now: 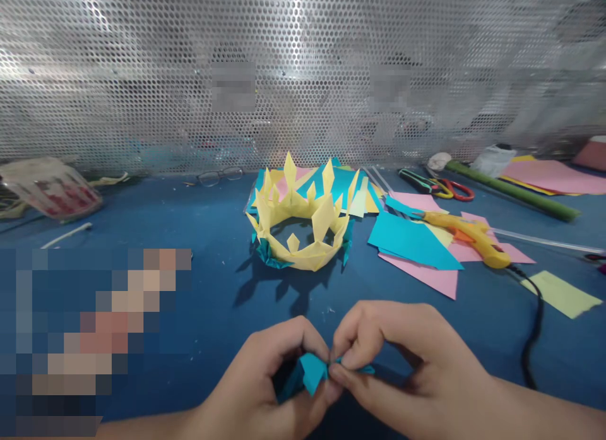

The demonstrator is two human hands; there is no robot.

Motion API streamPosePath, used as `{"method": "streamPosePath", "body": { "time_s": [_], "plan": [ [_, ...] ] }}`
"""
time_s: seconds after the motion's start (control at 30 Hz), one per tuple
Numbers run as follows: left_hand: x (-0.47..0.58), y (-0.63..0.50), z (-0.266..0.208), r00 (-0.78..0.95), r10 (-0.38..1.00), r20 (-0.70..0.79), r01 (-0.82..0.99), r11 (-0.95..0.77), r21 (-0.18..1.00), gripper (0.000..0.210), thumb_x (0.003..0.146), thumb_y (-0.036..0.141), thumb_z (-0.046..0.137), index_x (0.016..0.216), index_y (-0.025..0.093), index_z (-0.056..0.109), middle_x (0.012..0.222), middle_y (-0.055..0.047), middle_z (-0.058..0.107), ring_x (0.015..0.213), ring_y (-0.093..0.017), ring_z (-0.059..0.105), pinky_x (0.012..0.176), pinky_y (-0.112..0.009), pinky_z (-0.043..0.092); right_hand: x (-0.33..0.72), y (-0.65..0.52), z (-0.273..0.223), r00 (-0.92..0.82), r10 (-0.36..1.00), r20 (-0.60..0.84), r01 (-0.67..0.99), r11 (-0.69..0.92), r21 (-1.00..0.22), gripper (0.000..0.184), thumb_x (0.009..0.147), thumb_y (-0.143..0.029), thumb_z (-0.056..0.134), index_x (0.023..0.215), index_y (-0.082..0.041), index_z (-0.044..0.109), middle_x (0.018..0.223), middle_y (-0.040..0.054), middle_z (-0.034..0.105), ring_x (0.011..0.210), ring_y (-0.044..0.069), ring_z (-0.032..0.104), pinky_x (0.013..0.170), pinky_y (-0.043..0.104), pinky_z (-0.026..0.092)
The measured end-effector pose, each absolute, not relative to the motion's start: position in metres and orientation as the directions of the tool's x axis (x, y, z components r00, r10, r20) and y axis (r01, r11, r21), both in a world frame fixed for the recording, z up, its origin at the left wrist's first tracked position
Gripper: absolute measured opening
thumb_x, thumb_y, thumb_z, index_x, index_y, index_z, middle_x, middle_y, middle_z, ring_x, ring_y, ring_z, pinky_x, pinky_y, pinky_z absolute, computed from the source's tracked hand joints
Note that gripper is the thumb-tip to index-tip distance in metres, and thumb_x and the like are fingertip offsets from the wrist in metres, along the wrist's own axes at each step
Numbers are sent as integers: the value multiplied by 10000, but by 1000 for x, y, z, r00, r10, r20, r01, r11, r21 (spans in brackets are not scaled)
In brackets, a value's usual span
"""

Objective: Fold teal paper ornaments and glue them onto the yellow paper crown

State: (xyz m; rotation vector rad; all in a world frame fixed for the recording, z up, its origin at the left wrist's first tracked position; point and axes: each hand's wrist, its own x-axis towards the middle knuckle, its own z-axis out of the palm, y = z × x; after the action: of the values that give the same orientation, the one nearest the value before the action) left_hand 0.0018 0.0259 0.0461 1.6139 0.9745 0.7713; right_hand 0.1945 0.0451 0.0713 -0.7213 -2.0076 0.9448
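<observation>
Low in the head view, my left hand (284, 377) and my right hand (402, 351) meet, with their fingertips pinched together. Between them is a small folded piece of blue paper (313, 372), gripped from both sides; part of it is hidden by my fingers. Beyond my hands stands a yellow paper crown (317, 254) made of folded points, with blue folded pieces (272, 254) along its lower outer edge. It rests upright on the blue table (189, 219), and neither hand touches it.
Blue and pink paper sheets (411, 241) lie at right beneath a yellow glue gun (473, 235) with a black cord. Scissors (457, 189), a green stem (516, 190) and glasses (220, 176) lie farther back. A plastic cup (54, 187) tilts at left. Perforated metal (293, 124) forms the back.
</observation>
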Motion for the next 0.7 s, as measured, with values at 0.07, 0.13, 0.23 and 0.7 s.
{"method": "streamPosePath", "body": {
  "time_s": [0.07, 0.13, 0.23, 0.7],
  "plan": [
    [5, 29, 48, 456, 890, -8, 221, -104, 970, 200, 817, 341, 571, 693, 210, 485, 657, 31, 494, 601, -119, 424, 580, -233, 357, 192, 45, 70, -498, 787, 365, 155, 495, -855, 189, 734, -37, 624, 655, -182, 532, 687, 0, 680, 600, 88, 626, 584, 166, 503],
    [7, 31, 49, 442, 897, -22, 214, -82, 973, 199, 816, 325, 555, 676, 216, 463, 634, 42, 476, 577, -112, 411, 556, -228, 348, 189, 45, 69, -465, 838, 286, 158, 396, -905, 204, 757, -82, 638, 642, -190, 509, 677, -12, 670, 607, 89, 618, 584, 167, 498],
    [7, 31, 49, 436, 897, -68, 219, -33, 975, 183, 835, 332, 542, 710, 218, 471, 611, 54, 473, 552, -107, 399, 525, -223, 334, 186, 46, 69, -431, 887, 168, 169, 262, -950, 194, 795, -158, 653, 674, -200, 507, 691, -25, 648, 636, 91, 610, 603, 171, 505],
    [13, 28, 58, 337, 937, -88, 210, 17, 977, 152, 807, 263, 489, 693, 222, 579, 654, 29, 538, 617, -140, 473, 592, -219, 419, 185, 51, 69, -626, 754, 200, 134, 356, -925, 327, 797, -4, 489, 1029, -180, 636, 830, -7, 705, 768, 104, 668, 736, 196, 550]
  ]
}}
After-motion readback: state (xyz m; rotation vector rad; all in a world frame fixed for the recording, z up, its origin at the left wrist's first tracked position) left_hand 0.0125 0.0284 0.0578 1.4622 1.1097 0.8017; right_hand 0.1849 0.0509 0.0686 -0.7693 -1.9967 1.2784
